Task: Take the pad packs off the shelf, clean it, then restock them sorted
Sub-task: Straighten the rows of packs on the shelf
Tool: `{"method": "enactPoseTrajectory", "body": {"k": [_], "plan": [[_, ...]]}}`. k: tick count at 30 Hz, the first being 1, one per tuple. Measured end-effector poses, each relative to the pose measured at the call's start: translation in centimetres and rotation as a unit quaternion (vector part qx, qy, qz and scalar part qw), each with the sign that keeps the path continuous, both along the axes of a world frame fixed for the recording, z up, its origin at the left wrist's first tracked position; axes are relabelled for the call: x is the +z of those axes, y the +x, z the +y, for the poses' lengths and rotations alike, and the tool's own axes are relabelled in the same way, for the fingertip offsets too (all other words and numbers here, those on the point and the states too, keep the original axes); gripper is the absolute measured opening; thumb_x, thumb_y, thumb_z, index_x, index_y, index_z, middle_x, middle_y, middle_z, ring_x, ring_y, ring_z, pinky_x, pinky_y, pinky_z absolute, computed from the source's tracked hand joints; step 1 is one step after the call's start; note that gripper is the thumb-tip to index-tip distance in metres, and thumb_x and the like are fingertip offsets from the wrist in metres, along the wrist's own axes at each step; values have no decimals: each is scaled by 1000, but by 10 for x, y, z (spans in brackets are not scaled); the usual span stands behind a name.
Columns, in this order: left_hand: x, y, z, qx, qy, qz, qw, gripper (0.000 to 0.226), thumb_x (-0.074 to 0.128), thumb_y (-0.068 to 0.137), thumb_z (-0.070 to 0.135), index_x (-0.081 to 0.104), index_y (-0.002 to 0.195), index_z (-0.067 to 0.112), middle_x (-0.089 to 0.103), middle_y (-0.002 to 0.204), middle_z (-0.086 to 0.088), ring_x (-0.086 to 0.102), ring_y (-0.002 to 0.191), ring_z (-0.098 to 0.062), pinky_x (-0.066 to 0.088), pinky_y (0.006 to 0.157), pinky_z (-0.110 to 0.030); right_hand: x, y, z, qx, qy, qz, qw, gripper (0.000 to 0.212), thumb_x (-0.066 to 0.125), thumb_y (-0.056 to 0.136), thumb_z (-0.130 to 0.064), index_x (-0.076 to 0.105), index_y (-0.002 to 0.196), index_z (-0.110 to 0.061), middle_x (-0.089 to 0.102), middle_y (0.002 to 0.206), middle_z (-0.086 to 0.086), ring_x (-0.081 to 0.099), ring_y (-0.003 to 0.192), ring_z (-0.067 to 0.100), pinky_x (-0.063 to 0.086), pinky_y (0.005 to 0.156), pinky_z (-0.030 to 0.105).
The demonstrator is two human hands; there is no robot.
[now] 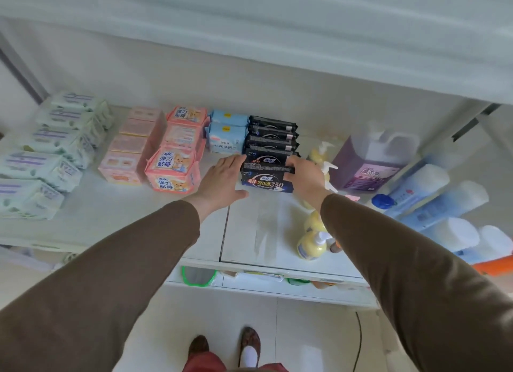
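Observation:
Pad packs stand in sorted rows on the white shelf (116, 213): pale green packs (44, 166) at the left, light pink packs (130, 149), pink packs with a cartoon (177, 160), light blue packs (226, 134) and a row of black packs (273, 132). The front black pack (265, 177) sits between my two hands. My left hand (222, 182) touches its left end with fingers nearly straight. My right hand (304, 177) grips its right end, thumb over the top edge.
Yellow pump bottles (311, 245) stand right of the black packs, then a purple detergent jug (372, 163) and blue-and-white rolls (441, 205). An upper shelf (277, 38) hangs overhead. Items lie on a lower shelf (198, 277). My feet (224, 349) stand on a tiled floor.

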State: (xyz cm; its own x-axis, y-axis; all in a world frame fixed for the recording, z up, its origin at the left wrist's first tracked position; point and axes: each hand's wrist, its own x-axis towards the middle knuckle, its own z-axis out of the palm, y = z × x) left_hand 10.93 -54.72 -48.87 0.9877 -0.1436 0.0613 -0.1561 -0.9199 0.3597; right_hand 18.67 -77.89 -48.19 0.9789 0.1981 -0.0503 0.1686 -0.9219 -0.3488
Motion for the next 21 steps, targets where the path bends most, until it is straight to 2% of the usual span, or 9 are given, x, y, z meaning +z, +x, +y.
{"method": "enactPoseTrajectory", "body": {"k": [2, 7, 16, 18, 21], "plan": [[-3, 4, 0, 8, -4, -1, 1000, 98, 76, 78, 44, 20, 154, 18, 31, 157, -4, 30, 142, -25, 34, 113, -45, -4, 6, 1, 15, 7, -6, 1000, 14, 64, 91, -19, 56, 103, -22, 66, 93, 6, 61, 82, 28, 47, 67, 33], [-9, 11, 0, 16, -4, 4, 1000, 97, 77, 78, 43, 21, 154, 18, 31, 157, -5, 31, 142, -26, 34, 113, -45, -14, 17, -3, 15, 14, -20, 1000, 17, 65, 89, -15, 59, 104, -18, 49, 107, 5, 55, 85, 28, 39, 72, 32], [-13, 21, -6, 13, 2, 11, 1000, 97, 76, 79, 42, 20, 154, 17, 30, 158, -5, 29, 143, -25, 34, 113, -46, -15, 25, -6, 20, 14, -28, 999, 26, 67, 88, -12, 54, 110, -17, 52, 111, 6, 58, 91, 31, 48, 76, 38], [-13, 22, -8, 13, 4, 14, 1000, 97, 76, 80, 42, 20, 154, 17, 30, 158, -6, 29, 143, -26, 34, 113, -46, -14, 26, -6, 23, 15, -33, 999, 26, 65, 89, -11, 53, 111, -16, 51, 111, 6, 58, 88, 29, 46, 74, 37], [-13, 23, -9, 14, 6, 13, 1000, 96, 76, 80, 42, 21, 154, 16, 30, 157, -6, 30, 141, -26, 35, 112, -46, -13, 27, -6, 12, 18, -37, 999, 24, 60, 90, -7, 54, 111, -15, 49, 108, 2, 53, 81, 22, 35, 73, 30]]}}
